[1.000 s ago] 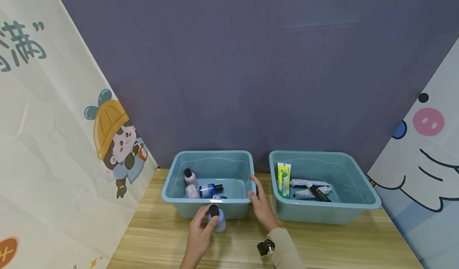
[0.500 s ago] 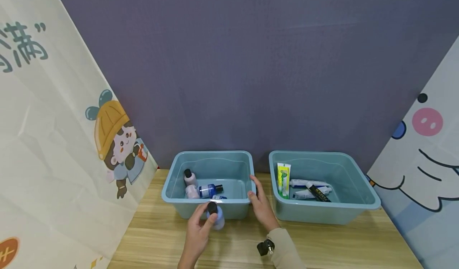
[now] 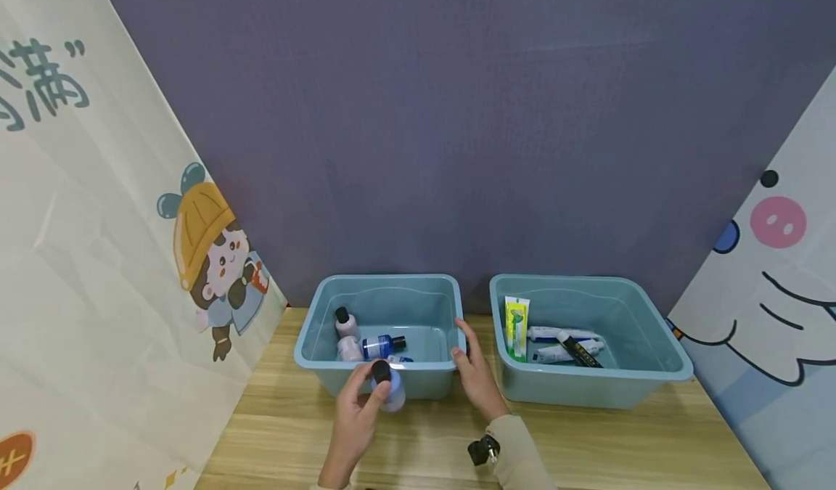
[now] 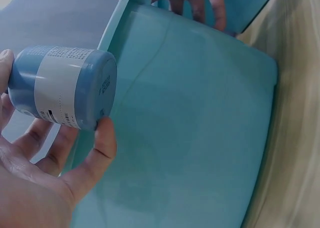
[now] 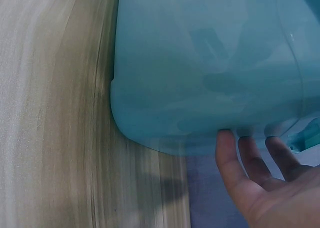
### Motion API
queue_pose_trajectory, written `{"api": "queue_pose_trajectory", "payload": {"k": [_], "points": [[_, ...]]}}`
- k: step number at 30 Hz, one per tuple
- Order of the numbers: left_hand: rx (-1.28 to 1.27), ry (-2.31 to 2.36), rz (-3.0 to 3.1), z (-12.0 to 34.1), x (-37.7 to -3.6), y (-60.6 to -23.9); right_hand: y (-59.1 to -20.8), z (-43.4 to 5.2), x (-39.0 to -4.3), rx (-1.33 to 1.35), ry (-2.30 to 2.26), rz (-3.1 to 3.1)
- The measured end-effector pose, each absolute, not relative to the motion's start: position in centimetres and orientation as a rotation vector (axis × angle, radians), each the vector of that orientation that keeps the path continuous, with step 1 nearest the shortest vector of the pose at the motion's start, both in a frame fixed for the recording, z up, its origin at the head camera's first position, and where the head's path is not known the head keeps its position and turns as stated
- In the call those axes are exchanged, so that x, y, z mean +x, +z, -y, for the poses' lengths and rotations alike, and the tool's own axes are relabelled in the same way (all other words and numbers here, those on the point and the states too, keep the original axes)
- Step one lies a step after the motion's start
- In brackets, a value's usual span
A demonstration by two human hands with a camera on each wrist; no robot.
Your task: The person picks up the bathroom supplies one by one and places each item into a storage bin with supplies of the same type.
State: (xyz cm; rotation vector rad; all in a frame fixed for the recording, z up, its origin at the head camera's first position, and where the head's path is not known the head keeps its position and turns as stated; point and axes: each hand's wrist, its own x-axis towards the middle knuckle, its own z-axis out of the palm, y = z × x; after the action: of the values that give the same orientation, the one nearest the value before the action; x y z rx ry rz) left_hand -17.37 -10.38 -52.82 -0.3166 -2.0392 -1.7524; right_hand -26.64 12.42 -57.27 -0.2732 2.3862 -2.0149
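My left hand [image 3: 355, 410] grips a small pale-blue bottle [image 3: 390, 390] with a black cap, lifted in front of the near wall of the left teal bin [image 3: 313, 359]. In the left wrist view the bottle [image 4: 60, 86] lies between my thumb and fingers beside the bin's outer wall [image 4: 190, 138]. My right hand [image 3: 473, 374] holds the right near corner of that bin, fingers over the rim; its fingertips [image 5: 227, 148] press the bin wall [image 5: 200, 67]. Several small bottles [image 3: 366, 345] lie inside the bin.
A second teal bin [image 3: 673, 366] at the right holds several toothpaste tubes [image 3: 555, 341]. Both bins stand on a wooden table [image 3: 620, 446] against a purple wall. Cartoon banners lean in at the left [image 3: 98, 294] and right [image 3: 771, 316].
My left hand has raised the bottle up and slightly left, from the table toward the bin's near rim. The right hand has stayed on the bin corner.
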Motion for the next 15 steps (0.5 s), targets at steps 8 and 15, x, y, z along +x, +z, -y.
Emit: {"api": "queue_pose_trajectory", "payload": {"k": [8, 15], "points": [[-0.261, -1.768, 2.089, 10.73, -17.72, -52.38, -57.24, -12.41, -26.71, -0.270, -2.018, -2.375], [-0.267, -1.770, 2.085, 10.88, -17.87, -51.85, -57.32, -12.37, -26.77, -0.282, -2.033, -2.370]]}}
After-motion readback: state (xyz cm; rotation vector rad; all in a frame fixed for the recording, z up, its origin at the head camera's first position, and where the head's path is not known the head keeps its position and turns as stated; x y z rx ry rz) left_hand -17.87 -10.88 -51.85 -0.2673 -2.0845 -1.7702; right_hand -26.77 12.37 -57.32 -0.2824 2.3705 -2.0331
